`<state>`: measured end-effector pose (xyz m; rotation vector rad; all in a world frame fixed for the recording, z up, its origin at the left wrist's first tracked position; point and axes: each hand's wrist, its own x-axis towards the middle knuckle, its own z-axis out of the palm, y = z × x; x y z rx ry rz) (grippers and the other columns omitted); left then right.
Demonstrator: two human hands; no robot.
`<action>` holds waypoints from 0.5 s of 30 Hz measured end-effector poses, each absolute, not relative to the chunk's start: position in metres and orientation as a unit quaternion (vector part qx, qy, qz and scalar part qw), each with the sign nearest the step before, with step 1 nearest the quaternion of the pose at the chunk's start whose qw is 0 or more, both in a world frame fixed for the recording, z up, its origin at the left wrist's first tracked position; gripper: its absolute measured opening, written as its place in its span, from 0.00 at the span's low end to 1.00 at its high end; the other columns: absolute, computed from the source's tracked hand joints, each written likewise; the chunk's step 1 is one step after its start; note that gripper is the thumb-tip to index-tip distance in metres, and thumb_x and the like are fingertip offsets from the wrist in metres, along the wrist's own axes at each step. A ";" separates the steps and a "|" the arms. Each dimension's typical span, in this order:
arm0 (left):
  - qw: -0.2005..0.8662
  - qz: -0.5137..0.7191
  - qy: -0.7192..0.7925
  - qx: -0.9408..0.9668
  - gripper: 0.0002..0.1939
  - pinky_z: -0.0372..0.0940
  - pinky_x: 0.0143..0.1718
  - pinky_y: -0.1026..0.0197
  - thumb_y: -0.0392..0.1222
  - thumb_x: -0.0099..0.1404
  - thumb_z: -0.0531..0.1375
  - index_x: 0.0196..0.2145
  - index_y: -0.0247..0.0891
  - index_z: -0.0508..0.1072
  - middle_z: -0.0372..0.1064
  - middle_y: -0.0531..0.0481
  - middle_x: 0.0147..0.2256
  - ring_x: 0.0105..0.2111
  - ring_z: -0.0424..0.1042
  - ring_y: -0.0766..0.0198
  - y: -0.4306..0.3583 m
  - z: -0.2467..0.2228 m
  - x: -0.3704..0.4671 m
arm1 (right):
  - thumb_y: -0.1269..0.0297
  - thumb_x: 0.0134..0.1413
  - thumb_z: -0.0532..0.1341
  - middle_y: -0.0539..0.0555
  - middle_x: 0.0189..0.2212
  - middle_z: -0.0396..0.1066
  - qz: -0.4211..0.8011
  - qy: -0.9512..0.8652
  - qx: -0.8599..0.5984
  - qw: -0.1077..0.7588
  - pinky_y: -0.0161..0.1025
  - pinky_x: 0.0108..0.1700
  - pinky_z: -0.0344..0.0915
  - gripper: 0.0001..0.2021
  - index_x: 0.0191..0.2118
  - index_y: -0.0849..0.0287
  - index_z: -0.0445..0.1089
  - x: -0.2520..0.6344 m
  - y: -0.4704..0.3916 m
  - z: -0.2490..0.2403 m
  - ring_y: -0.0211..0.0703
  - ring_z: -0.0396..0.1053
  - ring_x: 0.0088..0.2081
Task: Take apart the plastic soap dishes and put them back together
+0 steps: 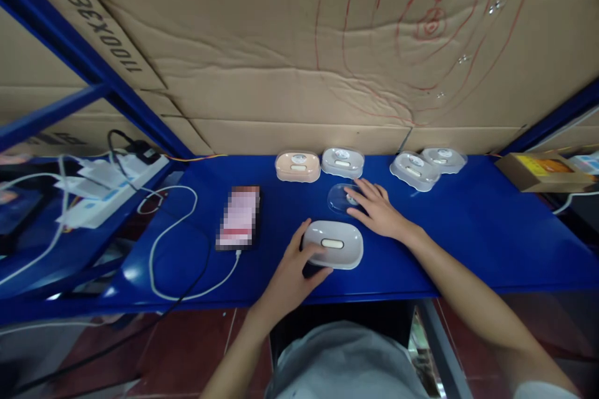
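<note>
A light grey oval dish with a cream-coloured bar in its middle sits near the front edge of the blue table. My left hand is at its left end, fingers apart, some of them over or against the rim. Behind the dish, a clear oval lid with a round label lies on the table. My right hand rests over the lid's right side with its fingers spread. At the back stand a peach dish and a grey dish, both with clear lids.
Two more lidded grey dishes stand back right, near a cardboard box. Left lie a phone, a white cable and a power strip. Cardboard forms the back wall.
</note>
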<state>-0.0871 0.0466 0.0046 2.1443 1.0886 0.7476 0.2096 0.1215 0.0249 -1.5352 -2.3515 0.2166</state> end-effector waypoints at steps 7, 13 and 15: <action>0.347 0.341 0.421 0.766 0.42 0.61 0.68 0.37 0.46 0.62 0.74 0.66 0.49 0.57 0.57 0.40 0.64 0.67 0.62 0.45 0.050 0.000 -0.086 | 0.42 0.65 0.66 0.65 0.71 0.63 0.185 -0.913 -0.319 0.173 0.59 0.71 0.60 0.39 0.74 0.54 0.58 0.173 0.087 0.046 0.59 0.61 0.71; 0.315 0.360 0.422 0.770 0.45 0.61 0.66 0.34 0.47 0.63 0.74 0.68 0.50 0.53 0.57 0.38 0.63 0.67 0.62 0.42 0.050 -0.005 -0.084 | 0.44 0.62 0.69 0.66 0.74 0.57 0.197 -0.915 -0.317 0.157 0.60 0.71 0.59 0.34 0.68 0.54 0.67 0.163 0.077 0.039 0.60 0.56 0.74; 0.314 0.353 0.417 0.777 0.47 0.60 0.67 0.33 0.45 0.63 0.74 0.70 0.52 0.51 0.56 0.38 0.65 0.68 0.61 0.41 0.050 -0.005 -0.084 | 0.44 0.57 0.72 0.67 0.74 0.56 0.198 -0.913 -0.324 0.146 0.63 0.71 0.59 0.40 0.70 0.55 0.64 0.165 0.077 0.040 0.63 0.56 0.74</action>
